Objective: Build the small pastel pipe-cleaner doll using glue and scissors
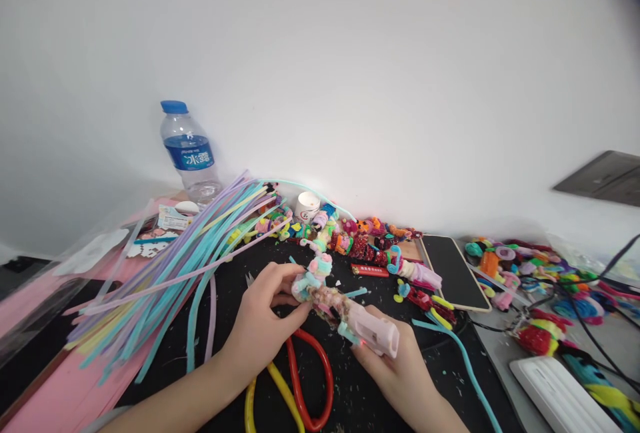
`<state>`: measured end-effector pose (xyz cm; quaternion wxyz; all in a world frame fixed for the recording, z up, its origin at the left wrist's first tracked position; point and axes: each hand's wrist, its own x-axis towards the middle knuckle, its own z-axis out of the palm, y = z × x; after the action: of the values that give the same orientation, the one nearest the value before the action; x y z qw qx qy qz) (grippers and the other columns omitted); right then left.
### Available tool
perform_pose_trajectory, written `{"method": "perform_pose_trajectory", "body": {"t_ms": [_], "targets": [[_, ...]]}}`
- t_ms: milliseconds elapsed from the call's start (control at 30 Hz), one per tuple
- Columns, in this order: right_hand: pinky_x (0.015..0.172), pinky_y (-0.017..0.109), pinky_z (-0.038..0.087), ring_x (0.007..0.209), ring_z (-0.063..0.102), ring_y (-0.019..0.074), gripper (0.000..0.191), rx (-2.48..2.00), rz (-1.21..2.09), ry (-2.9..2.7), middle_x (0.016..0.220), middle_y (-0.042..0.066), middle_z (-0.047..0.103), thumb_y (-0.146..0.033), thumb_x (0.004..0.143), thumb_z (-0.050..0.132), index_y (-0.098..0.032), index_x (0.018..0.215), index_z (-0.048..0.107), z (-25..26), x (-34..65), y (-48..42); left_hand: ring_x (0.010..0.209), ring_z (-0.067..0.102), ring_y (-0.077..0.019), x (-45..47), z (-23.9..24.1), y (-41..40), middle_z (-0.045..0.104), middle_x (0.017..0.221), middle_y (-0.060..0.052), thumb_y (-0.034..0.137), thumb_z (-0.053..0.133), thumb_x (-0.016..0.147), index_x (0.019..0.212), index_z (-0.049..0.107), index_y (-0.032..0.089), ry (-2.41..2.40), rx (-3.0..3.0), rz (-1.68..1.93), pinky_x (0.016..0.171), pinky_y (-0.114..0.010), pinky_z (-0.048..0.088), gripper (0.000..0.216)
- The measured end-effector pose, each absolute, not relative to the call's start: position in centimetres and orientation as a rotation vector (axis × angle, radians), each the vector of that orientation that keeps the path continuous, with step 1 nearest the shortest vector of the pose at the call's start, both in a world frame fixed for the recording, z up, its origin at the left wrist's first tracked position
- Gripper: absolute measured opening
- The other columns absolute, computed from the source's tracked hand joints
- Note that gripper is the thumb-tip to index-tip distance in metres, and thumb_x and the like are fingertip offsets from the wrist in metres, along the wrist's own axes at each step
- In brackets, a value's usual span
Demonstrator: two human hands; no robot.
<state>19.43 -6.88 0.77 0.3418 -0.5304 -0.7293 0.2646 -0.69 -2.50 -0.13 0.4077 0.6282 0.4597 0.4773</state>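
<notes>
Between the thumb and fingers of my left hand [263, 313] is a small pastel pipe-cleaner figure [314, 274] in mint, pink and white. My right hand [400, 366] grips a pale pink tool that looks like a glue gun [373, 330]. Its brown, crusted front end [330, 298] meets the figure's lower side, and a small red light glows near my right thumb. Below my hands lie scissors [313, 413] with one red and one yellow handle; my left hand covers their middle, and a blade tip shows beyond it.
A bundle of pastel pipe cleaners [200, 253] spreads on the left, before a water bottle [187, 153]. Finished fuzzy figures [360, 246] line the wall beside a paper cup [307, 206]. Rightward are a phone [453, 273], another figure pile [525, 273], cables and a white device [553, 393].
</notes>
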Motion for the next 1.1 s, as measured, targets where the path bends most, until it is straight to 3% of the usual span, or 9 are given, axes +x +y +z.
{"method": "perform_pose_trajectory", "body": {"t_ms": [167,433,1100], "targets": [[0.05,0.022,0.045,0.052,0.054,0.0142,0.007,-1.341,0.67,-1.89,0.062,-0.001,0.058,-0.02,0.078,0.053,-0.02,0.071,0.054,0.46,19.52,-7.11,0.089,0.064,-0.0171,-0.69,-0.04,-2.56,0.058,0.095,-0.001,0.015,0.06,0.075,0.101,0.056,0.024,1.157,1.569,1.197,0.071,-0.026,0.056,0.028],[0.052,0.024,0.048,0.056,0.058,0.0175,0.009,-1.326,0.627,-1.765,0.064,0.001,0.061,-0.023,0.08,0.052,-0.021,0.08,0.06,0.73,20.0,-6.89,0.081,0.067,-0.0176,-0.71,-0.27,-1.94,0.066,0.091,-0.003,0.026,0.067,0.072,0.102,0.051,0.02,1.144,1.298,1.168,0.07,-0.029,0.056,0.035],[0.048,0.023,0.044,0.05,0.053,0.0144,0.012,-1.374,0.541,-1.905,0.059,-0.001,0.055,-0.023,0.078,0.052,-0.021,0.067,0.05,0.45,19.49,-7.05,0.089,0.066,-0.018,-0.68,-0.11,-2.35,0.062,0.1,-0.004,0.018,0.061,0.075,0.102,0.054,0.022,1.144,1.501,1.145,0.072,-0.027,0.055,0.028]]}}
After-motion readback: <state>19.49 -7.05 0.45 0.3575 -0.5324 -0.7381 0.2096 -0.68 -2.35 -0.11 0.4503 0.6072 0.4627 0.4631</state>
